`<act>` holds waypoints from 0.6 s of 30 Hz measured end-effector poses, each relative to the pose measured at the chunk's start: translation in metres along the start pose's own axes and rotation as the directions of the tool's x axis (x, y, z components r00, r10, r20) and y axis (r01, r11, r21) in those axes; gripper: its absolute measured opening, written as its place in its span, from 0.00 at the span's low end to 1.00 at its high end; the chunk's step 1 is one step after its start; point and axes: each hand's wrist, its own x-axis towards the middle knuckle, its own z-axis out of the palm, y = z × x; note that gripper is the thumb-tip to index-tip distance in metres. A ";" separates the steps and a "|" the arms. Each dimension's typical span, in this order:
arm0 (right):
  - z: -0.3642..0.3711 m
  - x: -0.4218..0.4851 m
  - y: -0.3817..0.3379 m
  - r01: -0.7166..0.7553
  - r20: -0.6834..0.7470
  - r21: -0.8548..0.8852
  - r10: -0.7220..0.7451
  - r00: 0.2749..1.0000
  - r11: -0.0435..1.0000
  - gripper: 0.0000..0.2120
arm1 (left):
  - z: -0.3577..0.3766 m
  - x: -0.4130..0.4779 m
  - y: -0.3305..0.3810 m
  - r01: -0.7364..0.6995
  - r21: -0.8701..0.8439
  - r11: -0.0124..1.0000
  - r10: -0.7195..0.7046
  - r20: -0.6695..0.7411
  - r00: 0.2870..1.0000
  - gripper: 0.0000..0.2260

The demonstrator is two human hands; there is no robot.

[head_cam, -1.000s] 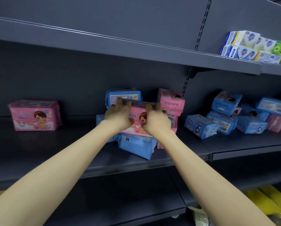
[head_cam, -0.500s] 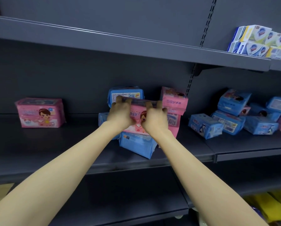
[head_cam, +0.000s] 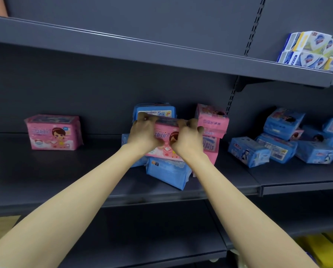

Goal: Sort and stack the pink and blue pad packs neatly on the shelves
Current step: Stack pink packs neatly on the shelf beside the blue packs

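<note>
Pink pack (head_cam: 164,134) is gripped along its top edge by left hand (head_cam: 144,132) and right hand (head_cam: 188,141), fingers curled over it. It is held mid-shelf, resting on a blue pack (head_cam: 167,173) near the front edge of the middle shelf (head_cam: 74,171). One lone pink pack (head_cam: 53,132) is set upright towards the left end, by the back wall. Mixed pile (head_cam: 212,122) behind the hands and blue heap (head_cam: 277,144) at the right end are unsorted. Task judged barely begun.
</note>
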 end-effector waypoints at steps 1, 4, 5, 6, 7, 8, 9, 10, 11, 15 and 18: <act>0.000 0.000 0.001 -0.003 0.005 -0.003 0.003 1.000 1.000 0.27 | 0.000 0.001 -0.001 0.016 -0.016 1.000 -0.016 0.005 1.000 0.36; -0.002 0.003 0.004 -0.030 0.037 0.046 0.028 0.999 0.998 0.29 | -0.001 0.006 -0.003 0.044 -0.032 0.999 -0.043 0.027 0.999 0.37; -0.002 0.003 0.004 -0.033 0.053 0.066 0.029 0.998 0.997 0.30 | -0.001 0.007 -0.003 0.043 -0.023 0.999 -0.042 0.038 0.998 0.37; -0.003 0.003 0.005 -0.030 0.064 0.081 0.025 0.998 0.996 0.30 | -0.001 0.008 -0.003 0.040 -0.013 0.999 -0.039 0.050 0.998 0.36; -0.003 0.004 0.006 -0.026 0.069 0.093 0.020 0.997 0.995 0.30 | -0.002 0.009 -0.003 0.037 -0.008 0.999 -0.037 0.059 0.998 0.36; -0.003 0.004 0.006 -0.023 0.069 0.103 0.016 0.997 0.994 0.30 | -0.003 0.009 -0.003 0.039 -0.013 0.999 -0.038 0.067 0.997 0.36; -0.003 0.004 0.006 -0.023 0.070 0.115 0.015 0.997 0.993 0.30 | -0.003 0.009 -0.002 0.045 -0.027 0.999 -0.043 0.074 0.996 0.36; -0.003 0.004 0.006 -0.024 0.072 0.129 0.015 0.997 0.991 0.30 | -0.004 0.009 -0.002 0.053 -0.045 0.998 -0.049 0.082 0.995 0.36; -0.004 0.004 0.006 -0.024 0.072 0.142 0.014 0.997 0.990 0.30 | -0.005 0.008 -0.001 0.057 -0.062 0.996 -0.052 0.089 0.995 0.36; -0.003 0.004 0.006 -0.006 0.069 0.139 -0.003 0.998 0.990 0.31 | -0.005 0.004 0.000 0.065 -0.086 0.994 -0.059 0.076 0.995 0.37; 0.000 0.002 0.004 0.029 0.050 0.101 -0.034 0.998 0.994 0.32 | -0.004 0.001 0.002 0.061 -0.074 0.995 -0.058 0.048 0.997 0.37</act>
